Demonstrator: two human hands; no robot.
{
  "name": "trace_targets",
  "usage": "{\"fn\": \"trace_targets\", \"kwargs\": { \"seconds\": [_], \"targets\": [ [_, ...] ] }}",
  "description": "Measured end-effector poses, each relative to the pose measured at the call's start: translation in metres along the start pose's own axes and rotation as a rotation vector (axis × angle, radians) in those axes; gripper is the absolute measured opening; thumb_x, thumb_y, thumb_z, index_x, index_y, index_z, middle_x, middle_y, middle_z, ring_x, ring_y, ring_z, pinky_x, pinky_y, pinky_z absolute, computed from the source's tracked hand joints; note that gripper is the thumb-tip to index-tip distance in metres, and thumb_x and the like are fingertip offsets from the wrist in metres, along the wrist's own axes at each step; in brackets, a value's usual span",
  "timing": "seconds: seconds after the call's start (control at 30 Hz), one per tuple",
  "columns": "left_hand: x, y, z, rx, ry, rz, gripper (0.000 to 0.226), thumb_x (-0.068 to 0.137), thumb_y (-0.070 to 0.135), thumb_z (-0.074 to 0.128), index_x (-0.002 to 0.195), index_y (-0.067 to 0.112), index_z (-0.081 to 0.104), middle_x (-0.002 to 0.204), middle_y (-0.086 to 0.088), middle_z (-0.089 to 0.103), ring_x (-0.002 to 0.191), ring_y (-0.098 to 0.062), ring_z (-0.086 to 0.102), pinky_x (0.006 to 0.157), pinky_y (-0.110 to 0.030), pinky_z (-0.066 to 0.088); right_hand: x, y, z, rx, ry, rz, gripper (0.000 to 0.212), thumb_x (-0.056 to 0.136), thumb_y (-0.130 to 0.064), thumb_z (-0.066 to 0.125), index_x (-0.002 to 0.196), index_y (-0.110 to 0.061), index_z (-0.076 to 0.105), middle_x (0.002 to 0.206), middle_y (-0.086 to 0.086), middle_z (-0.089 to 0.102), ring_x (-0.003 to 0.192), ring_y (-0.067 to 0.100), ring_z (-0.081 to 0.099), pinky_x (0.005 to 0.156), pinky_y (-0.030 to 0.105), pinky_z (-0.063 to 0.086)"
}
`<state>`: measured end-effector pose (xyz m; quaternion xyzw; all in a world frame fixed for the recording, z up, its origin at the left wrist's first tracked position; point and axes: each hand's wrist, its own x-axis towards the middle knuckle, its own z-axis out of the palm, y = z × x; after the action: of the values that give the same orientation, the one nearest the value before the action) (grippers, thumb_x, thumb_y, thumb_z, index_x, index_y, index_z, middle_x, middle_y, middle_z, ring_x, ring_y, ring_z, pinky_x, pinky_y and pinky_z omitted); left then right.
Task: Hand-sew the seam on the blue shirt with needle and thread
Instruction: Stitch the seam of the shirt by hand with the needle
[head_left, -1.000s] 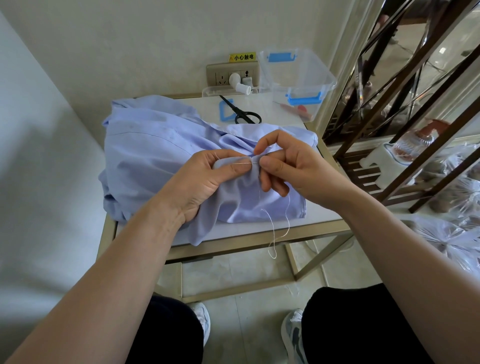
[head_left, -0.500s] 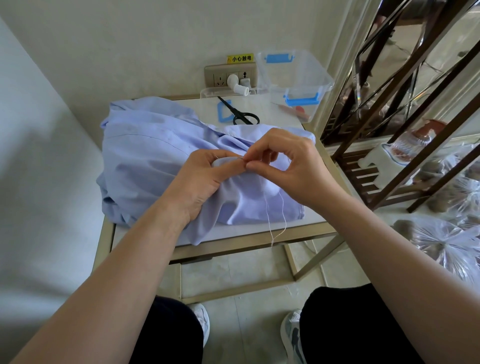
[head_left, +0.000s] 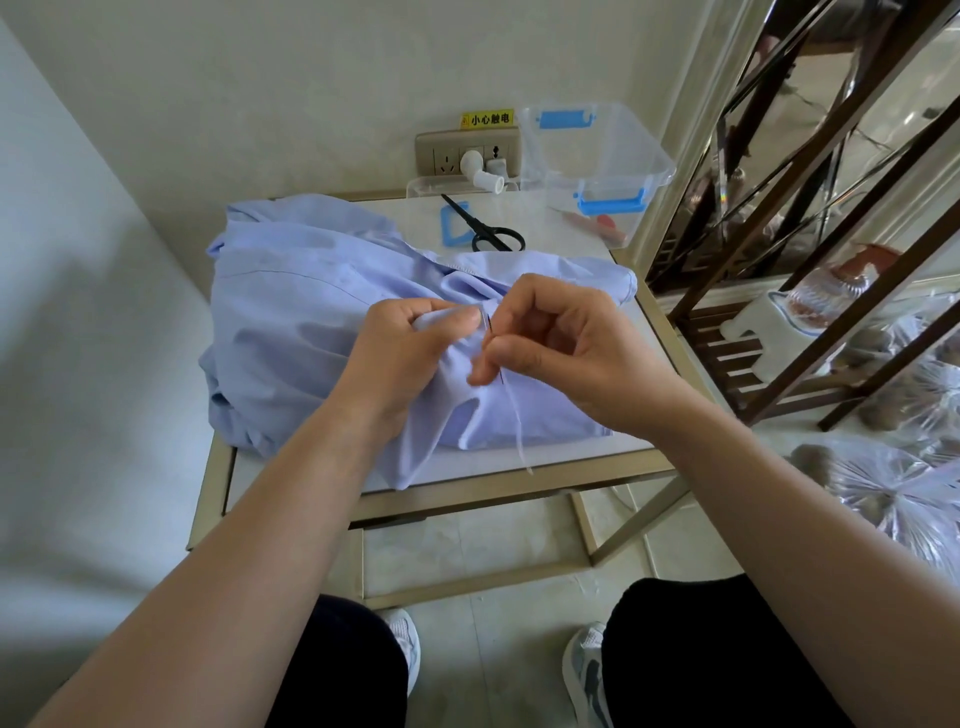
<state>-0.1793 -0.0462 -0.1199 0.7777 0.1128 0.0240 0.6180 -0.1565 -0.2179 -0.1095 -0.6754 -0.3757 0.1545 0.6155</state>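
Pinching needle (head_left: 489, 323) mid-shaft, R hand (head_left: 566, 348)

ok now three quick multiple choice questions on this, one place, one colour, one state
1. Where do the scissors lie? A on the table behind the shirt; B on the floor; C on a shelf.
2. What colour are the clear box's latches? A red; B blue; C green.
3. What is the right hand doing? A resting flat; B pinching the needle; C holding the scissors.
Answers: 1 A, they lie past the shirt's far edge; 2 B, both clips are blue; 3 B, thumb and forefinger close on it.
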Motion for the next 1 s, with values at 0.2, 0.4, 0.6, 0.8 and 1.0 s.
{"fn": "trace_targets", "kwargs": {
  "seconds": [0.2, 0.4, 0.6, 0.8, 1.0],
  "targets": [
    [0.002, -0.002, 0.000, -0.124, 0.073, -0.004, 0.009, 0.089, 0.018, 0.070, 0.083, 0.014, 0.075, 0.072, 0.002, 0.067, 0.064, -0.001, 0.058, 0.062, -0.008, 0.046, -0.011, -0.014, -0.016, 0.236, -1.007, 0.706, 0.009, 0.097, -0.002, 0.048, 0.094, -0.009, 0.053, 0.066, 0.005, 0.064, 0.058, 0.019, 0.067, 0.068, 0.034, 0.059],
    [0.001, 0.000, 0.000, -0.118, 0.067, -0.005, 0.011, 0.089, 0.022, 0.070, 0.081, 0.016, 0.074, 0.069, 0.007, 0.065, 0.064, 0.001, 0.057, 0.063, -0.009, 0.044, -0.007, -0.017, -0.013, 0.255, -0.519, 0.532, 0.010, 0.097, -0.009, 0.047, 0.091, -0.012, 0.054, 0.056, -0.005, 0.036, 0.046, 0.007, 0.033, 0.046, 0.017, 0.035],
    [0.001, 0.002, 0.001, -0.147, 0.038, -0.040, 0.007, 0.085, 0.023, 0.072, 0.080, 0.019, 0.076, 0.070, 0.009, 0.069, 0.069, -0.005, 0.060, 0.071, -0.019, 0.048, 0.004, 0.002, -0.006, -0.265, 0.272, 0.306, 0.013, 0.087, -0.019, 0.073, 0.085, -0.012, 0.062, 0.049, -0.010, 0.030, 0.045, 0.006, 0.024, 0.047, 0.014, 0.024],
    [-0.005, 0.006, 0.003, -0.231, -0.058, -0.033, 0.009, 0.083, 0.019, 0.073, 0.078, 0.019, 0.080, 0.087, -0.004, 0.077, 0.085, -0.011, 0.068, 0.087, -0.024, 0.051, 0.008, 0.018, 0.004, -0.440, 0.449, 0.157, 0.018, 0.080, -0.026, 0.079, 0.078, -0.018, 0.064, 0.046, -0.012, 0.031, 0.047, 0.009, 0.031, 0.053, 0.021, 0.028],
    [-0.005, 0.007, 0.002, -0.235, -0.045, -0.067, 0.009, 0.080, 0.023, 0.074, 0.080, 0.015, 0.079, 0.087, -0.009, 0.075, 0.080, -0.013, 0.063, 0.083, -0.027, 0.048, 0.011, 0.016, 0.003, -0.444, 0.449, 0.157, 0.016, 0.086, -0.015, 0.073, 0.074, -0.017, 0.062, 0.042, -0.013, 0.029, 0.044, 0.008, 0.030, 0.052, 0.014, 0.025]
  ]
}}
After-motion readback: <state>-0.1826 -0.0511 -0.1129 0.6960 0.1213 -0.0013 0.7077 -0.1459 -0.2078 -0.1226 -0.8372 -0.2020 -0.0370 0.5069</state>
